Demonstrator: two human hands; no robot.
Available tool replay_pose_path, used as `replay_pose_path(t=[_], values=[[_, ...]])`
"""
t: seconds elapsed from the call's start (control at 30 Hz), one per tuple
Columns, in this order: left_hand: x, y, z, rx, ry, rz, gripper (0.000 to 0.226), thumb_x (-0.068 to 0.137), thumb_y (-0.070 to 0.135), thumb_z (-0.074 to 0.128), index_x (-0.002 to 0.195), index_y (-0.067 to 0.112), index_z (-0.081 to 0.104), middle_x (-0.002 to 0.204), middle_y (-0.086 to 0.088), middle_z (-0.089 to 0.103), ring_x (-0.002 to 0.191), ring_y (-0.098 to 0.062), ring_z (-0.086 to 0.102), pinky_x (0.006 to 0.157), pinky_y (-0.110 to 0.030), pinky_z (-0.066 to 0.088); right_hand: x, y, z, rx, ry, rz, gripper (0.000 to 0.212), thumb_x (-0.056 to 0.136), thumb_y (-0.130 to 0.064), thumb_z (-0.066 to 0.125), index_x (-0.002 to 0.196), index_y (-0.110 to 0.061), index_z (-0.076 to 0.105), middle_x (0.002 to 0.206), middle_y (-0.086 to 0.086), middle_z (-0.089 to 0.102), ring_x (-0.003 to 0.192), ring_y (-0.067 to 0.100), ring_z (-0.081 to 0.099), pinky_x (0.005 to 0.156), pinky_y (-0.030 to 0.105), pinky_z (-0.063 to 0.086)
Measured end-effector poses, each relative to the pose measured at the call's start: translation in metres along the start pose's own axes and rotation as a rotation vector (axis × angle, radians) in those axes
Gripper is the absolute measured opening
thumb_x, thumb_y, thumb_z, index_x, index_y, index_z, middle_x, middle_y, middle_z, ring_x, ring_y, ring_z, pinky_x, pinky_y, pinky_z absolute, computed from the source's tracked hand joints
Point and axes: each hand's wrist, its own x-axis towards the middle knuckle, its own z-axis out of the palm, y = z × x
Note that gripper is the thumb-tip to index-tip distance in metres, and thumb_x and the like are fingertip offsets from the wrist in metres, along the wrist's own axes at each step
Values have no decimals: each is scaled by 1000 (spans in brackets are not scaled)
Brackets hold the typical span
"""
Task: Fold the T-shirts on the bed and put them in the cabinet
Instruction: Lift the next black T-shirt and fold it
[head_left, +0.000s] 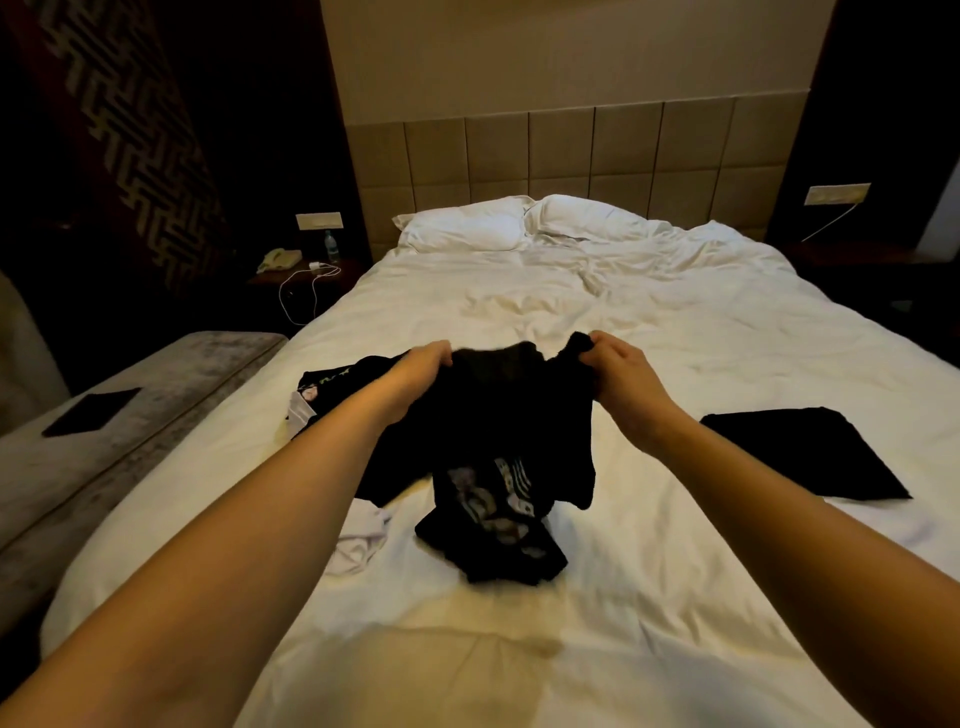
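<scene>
A crumpled black T-shirt (498, 415) with a pale print hangs above the white bed (649, 322), its lower end bunched on the sheet. My left hand (421, 371) grips one upper corner and my right hand (618, 371) grips the other. A folded black T-shirt (800, 452) lies flat on the bed to the right. Behind my left arm lies another dark printed T-shirt (332, 379), and a white garment (361, 540) sits crumpled near my left forearm. No cabinet is in view.
Two white pillows (519, 223) lean at the padded headboard. A grey bench (104, 431) with a dark flat object (91, 410) runs along the bed's left side. A nightstand (306, 273) at the back left carries a phone, a bottle and a white cable.
</scene>
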Motion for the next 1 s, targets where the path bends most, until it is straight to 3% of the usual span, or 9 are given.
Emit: replay_pose_path(t=[0.07, 0.17, 0.23, 0.33, 0.43, 0.6, 0.77, 0.87, 1.0], values=[[-4, 5, 11, 201, -84, 62, 15, 99, 21, 46, 96, 10, 54, 74, -6, 46, 60, -22, 42, 61, -31, 33, 2, -11, 7, -93, -15, -8, 25, 95, -6, 47, 71, -15, 50, 62, -2, 43, 59, 14, 41, 60, 30, 29], [-15, 18, 35, -28, -224, 248, 27, 102, 25, 47, 112, 12, 67, 109, 0, 67, 106, -16, 62, 88, -26, 45, 5, -20, 18, -208, -85, 26, 21, 94, -12, 56, 75, -17, 64, 70, 3, 59, 68, 18, 56, 63, 29, 40], [-20, 24, 45, -84, -371, 320, 28, 99, 34, 52, 111, 16, 70, 115, 1, 70, 117, -15, 62, 105, -31, 43, 7, -24, 21, -275, -112, 37, 14, 94, -14, 60, 83, -14, 69, 77, 4, 69, 71, 18, 67, 64, 25, 49], [-23, 30, 45, 14, -374, 327, 31, 94, 33, 66, 113, 9, 70, 108, -6, 73, 104, -23, 69, 103, -37, 49, 8, -26, 18, -277, -87, 38, 10, 93, -15, 64, 90, -11, 72, 82, 5, 72, 76, 16, 71, 63, 22, 53], [-24, 31, 41, 55, -316, 313, 22, 93, 31, 68, 104, 13, 74, 93, -3, 76, 86, -19, 72, 87, -32, 56, 8, -19, 10, -247, -115, 39, 10, 94, -16, 65, 87, -11, 71, 79, 1, 70, 78, 15, 68, 70, 28, 53], [-29, 38, 44, -73, -189, 367, 22, 96, 28, 64, 103, 10, 74, 88, -2, 74, 78, -15, 70, 72, -24, 54, -2, 3, 4, -215, -270, 121, 33, 90, -40, 67, 94, -7, 70, 87, 4, 72, 85, 21, 69, 79, 31, 51], [-26, 41, 29, -87, 58, 460, 25, 98, 29, 62, 86, 7, 67, 81, -14, 60, 73, -22, 60, 67, -31, 42, -7, 35, -3, -398, -212, 172, 23, 93, -26, 67, 103, -5, 72, 96, 16, 74, 87, 27, 72, 72, 33, 54], [-16, 33, 15, -69, 178, 457, 28, 98, 30, 61, 81, 8, 58, 77, -12, 46, 68, -20, 46, 61, -30, 32, -1, 40, -14, -552, -90, 104, 9, 94, -17, 63, 97, -12, 71, 86, 8, 72, 79, 20, 69, 64, 27, 51], [-6, 22, 3, -68, 310, 452, 37, 97, 30, 62, 85, -4, 62, 78, -14, 52, 69, -20, 50, 63, -31, 35, 10, 45, -31, -938, -26, 18, 11, 89, -7, 60, 92, -16, 67, 83, 2, 65, 79, 22, 62, 61, 29, 43]])
